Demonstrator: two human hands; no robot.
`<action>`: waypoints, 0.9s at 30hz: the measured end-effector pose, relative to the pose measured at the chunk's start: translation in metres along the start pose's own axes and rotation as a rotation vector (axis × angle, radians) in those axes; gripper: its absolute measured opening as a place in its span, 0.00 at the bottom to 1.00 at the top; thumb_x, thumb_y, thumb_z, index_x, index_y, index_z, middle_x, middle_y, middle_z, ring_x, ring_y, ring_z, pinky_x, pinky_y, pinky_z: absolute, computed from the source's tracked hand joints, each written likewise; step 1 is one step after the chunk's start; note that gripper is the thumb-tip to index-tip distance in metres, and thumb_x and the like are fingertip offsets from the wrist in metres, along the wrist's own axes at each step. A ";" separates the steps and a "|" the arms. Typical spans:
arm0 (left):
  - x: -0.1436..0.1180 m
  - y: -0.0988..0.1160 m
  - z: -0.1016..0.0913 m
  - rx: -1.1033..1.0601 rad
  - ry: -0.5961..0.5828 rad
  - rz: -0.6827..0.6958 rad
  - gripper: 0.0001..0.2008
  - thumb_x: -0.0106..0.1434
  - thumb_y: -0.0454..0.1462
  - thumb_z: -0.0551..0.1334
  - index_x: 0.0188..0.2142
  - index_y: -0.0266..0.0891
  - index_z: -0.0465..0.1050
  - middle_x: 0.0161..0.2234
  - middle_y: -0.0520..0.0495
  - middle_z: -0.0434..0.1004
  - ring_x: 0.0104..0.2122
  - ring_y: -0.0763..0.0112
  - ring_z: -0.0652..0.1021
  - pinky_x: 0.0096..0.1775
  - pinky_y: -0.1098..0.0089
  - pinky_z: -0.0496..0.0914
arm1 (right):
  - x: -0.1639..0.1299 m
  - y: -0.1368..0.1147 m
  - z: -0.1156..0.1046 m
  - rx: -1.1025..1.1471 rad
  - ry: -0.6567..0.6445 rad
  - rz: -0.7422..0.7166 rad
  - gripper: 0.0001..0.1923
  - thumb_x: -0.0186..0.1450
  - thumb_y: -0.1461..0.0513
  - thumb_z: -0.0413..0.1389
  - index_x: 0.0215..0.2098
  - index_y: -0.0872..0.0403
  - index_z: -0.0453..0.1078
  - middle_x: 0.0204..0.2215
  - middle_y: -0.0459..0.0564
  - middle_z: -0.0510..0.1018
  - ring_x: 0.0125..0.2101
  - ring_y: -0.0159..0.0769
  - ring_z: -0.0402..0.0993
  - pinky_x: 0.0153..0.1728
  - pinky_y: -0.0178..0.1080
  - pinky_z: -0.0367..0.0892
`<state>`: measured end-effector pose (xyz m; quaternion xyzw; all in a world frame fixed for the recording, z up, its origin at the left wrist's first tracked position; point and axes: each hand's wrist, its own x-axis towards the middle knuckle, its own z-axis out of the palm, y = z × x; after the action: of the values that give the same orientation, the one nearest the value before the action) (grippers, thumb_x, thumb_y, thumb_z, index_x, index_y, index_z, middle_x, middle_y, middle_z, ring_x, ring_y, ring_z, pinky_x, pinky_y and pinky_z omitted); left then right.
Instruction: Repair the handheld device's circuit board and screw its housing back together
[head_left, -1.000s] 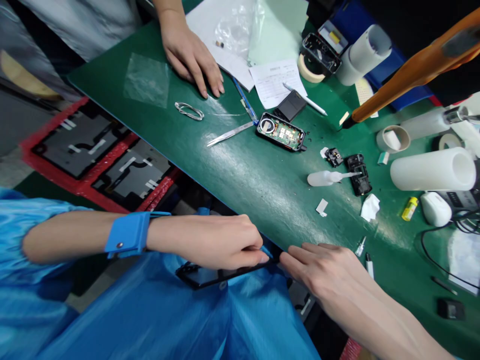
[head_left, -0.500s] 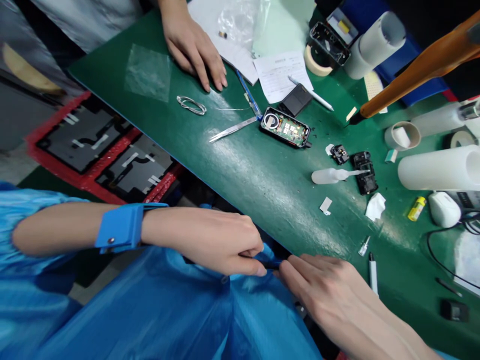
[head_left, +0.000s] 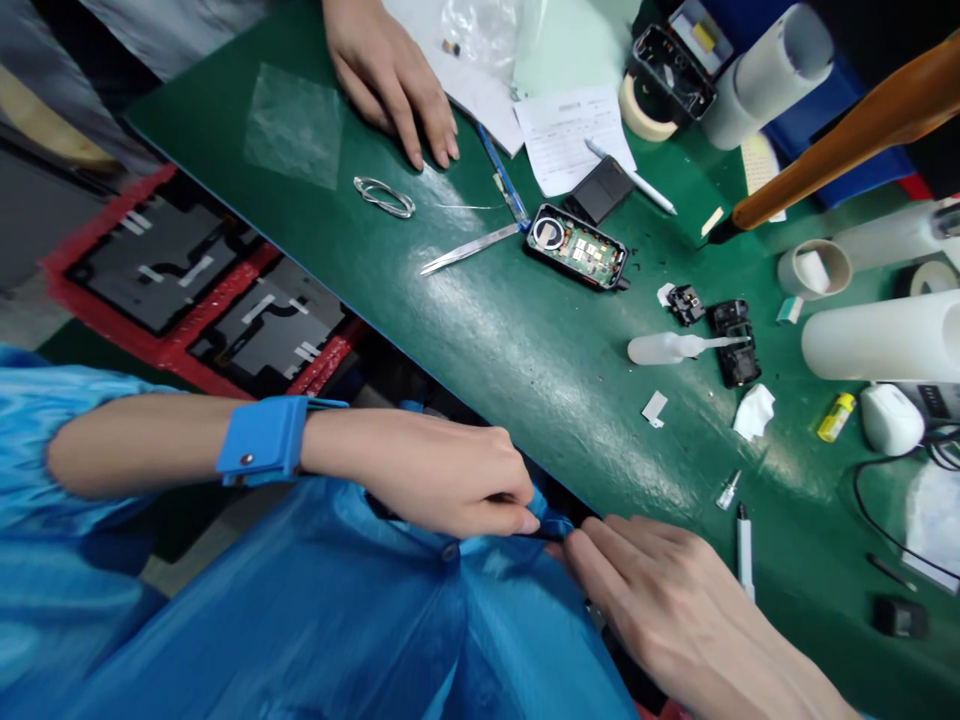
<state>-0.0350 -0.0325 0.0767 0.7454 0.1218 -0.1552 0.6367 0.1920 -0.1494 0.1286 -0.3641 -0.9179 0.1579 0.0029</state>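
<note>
My left hand (head_left: 457, 480), with a blue wrist strap (head_left: 262, 440) on its wrist, is closed in a pinch on the front of the blue smock (head_left: 360, 620) I wear. Beside it my right hand (head_left: 660, 590) is closed too, gripping the smock's edge. A short taut stretch of blue cloth with a dark edge runs between the two hands, just off the table's edge. A small dark snap button (head_left: 449, 552) sits on the smock below my left hand. My fingertips are partly hidden.
On the green table (head_left: 517, 350) lie an opened device with a circuit board (head_left: 576, 247), tweezers (head_left: 469, 248), a dropper bottle (head_left: 664, 348), and a marker (head_left: 745, 550). Another person's hand (head_left: 394, 85) rests at the far edge. An orange-brown handle (head_left: 847, 140) slants in from the right.
Both hands have shifted slightly right, still gripping the smock, and the blue cloth between them shows more. The view has shifted a little. The table's things lie as before.
</note>
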 end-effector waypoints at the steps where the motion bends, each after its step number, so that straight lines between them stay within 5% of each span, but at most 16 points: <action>1: -0.001 0.000 0.000 -0.018 0.001 0.007 0.24 0.80 0.41 0.58 0.24 0.41 0.61 0.25 0.51 0.74 0.27 0.69 0.73 0.31 0.66 0.60 | 0.000 0.000 0.000 0.012 0.007 -0.005 0.24 0.84 0.69 0.41 0.32 0.52 0.67 0.24 0.42 0.72 0.22 0.32 0.65 0.26 0.41 0.59; 8: -0.004 0.000 0.000 -0.043 0.025 0.046 0.25 0.79 0.41 0.59 0.24 0.42 0.60 0.24 0.51 0.74 0.25 0.69 0.71 0.30 0.65 0.60 | -0.006 0.005 -0.002 0.153 0.014 0.001 0.24 0.85 0.68 0.43 0.31 0.53 0.68 0.24 0.41 0.71 0.22 0.28 0.65 0.26 0.39 0.60; 20: 0.005 0.004 0.002 0.073 -0.002 0.027 0.21 0.79 0.38 0.60 0.25 0.41 0.65 0.30 0.47 0.81 0.30 0.67 0.77 0.31 0.66 0.61 | 0.003 0.004 -0.001 0.067 -0.051 -0.016 0.24 0.84 0.69 0.40 0.32 0.51 0.66 0.24 0.42 0.72 0.23 0.32 0.65 0.28 0.40 0.60; 27: 0.009 0.003 -0.001 0.094 -0.007 0.047 0.23 0.79 0.37 0.60 0.25 0.41 0.62 0.26 0.49 0.78 0.27 0.69 0.73 0.31 0.66 0.60 | 0.000 0.000 0.007 0.001 0.025 0.038 0.25 0.84 0.69 0.36 0.33 0.50 0.63 0.23 0.42 0.69 0.22 0.35 0.61 0.27 0.42 0.57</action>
<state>-0.0256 -0.0322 0.0765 0.7766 0.0945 -0.1484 0.6050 0.1912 -0.1517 0.1220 -0.3833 -0.9107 0.1538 0.0117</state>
